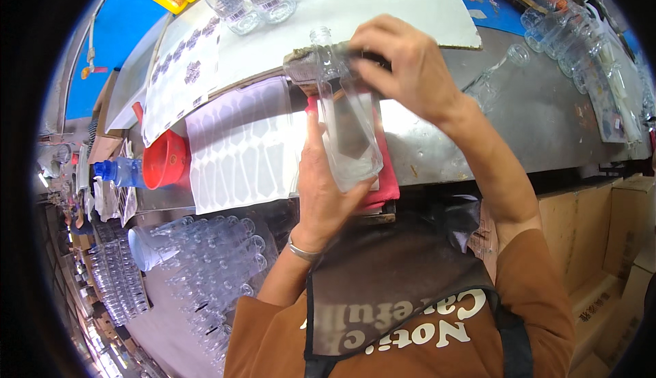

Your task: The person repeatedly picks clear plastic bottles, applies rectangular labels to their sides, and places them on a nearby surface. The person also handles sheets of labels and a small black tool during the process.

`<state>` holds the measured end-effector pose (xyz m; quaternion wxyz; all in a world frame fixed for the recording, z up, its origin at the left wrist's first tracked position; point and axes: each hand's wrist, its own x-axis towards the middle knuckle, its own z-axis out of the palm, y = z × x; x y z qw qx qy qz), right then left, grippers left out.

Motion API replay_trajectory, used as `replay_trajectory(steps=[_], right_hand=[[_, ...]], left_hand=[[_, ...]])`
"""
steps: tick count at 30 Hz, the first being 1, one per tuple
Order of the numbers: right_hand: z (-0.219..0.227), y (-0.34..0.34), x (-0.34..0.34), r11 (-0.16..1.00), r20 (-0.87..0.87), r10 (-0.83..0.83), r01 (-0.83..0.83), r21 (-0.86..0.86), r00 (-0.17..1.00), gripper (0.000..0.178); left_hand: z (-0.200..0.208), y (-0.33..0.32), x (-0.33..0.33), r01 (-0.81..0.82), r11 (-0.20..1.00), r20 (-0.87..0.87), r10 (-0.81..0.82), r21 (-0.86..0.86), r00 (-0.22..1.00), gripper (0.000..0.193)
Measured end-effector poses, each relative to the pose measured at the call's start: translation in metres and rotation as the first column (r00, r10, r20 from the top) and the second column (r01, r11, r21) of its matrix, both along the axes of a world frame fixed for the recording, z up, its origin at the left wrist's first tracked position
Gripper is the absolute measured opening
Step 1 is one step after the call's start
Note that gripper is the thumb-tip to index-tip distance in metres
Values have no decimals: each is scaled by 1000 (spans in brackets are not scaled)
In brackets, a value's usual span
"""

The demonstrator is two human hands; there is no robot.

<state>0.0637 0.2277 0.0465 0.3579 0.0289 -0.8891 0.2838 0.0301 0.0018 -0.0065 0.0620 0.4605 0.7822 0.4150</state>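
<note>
A clear, empty bottle (348, 125) with a narrow neck lies tilted in front of me, its neck pointing away and its base toward my body. My left hand (324, 180) is closed round its lower left side, the thumb by the base. Just right of the neck is my right hand (403, 60), slightly blurred, its fingers curled. A dark patch shows between those fingers, and what they hold is unclear. Beneath the bottle is a padded rest with pink-red cloth (388, 173). A sheet of clear, long-shaped stickers (239, 145) hangs over the table edge to the left.
Labelled clear bottles (273, 2) stand at the back of the white board (396, 9), near a sheet with purple labels (193, 70). A red cup (164, 160) sits left. Bottles (567, 43) lie back right. Many more (212, 255) stand lower left. Cardboard boxes (574, 227) are right.
</note>
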Motion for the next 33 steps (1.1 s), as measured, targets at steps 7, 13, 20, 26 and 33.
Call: replay_trajectory(steps=[7, 13, 20, 26, 33], right_hand=[[-11, -48, 85, 817, 218, 408, -248, -521, 887, 21], [-57, -37, 60, 303, 366, 472, 242, -922, 802, 55], [-8, -71, 73, 921, 625, 50, 207, -331, 779, 40], [-10, -56, 76, 859, 652, 21, 320, -399, 758, 34], [-32, -37, 66, 831, 612, -41, 367, -418, 790, 29]], left_hand=[[-11, -5, -3, -8, 986, -3, 9, 168, 1000, 119], [-5, 0, -9, -3, 899, 656, -318, 438, 684, 120], [-32, -26, -17, 69, 997, 25, -70, 38, 997, 100], [14, -45, -145, -132, 988, -279, 150, 81, 949, 92], [10, -50, -406, -586, 804, -526, 456, -103, 717, 70]])
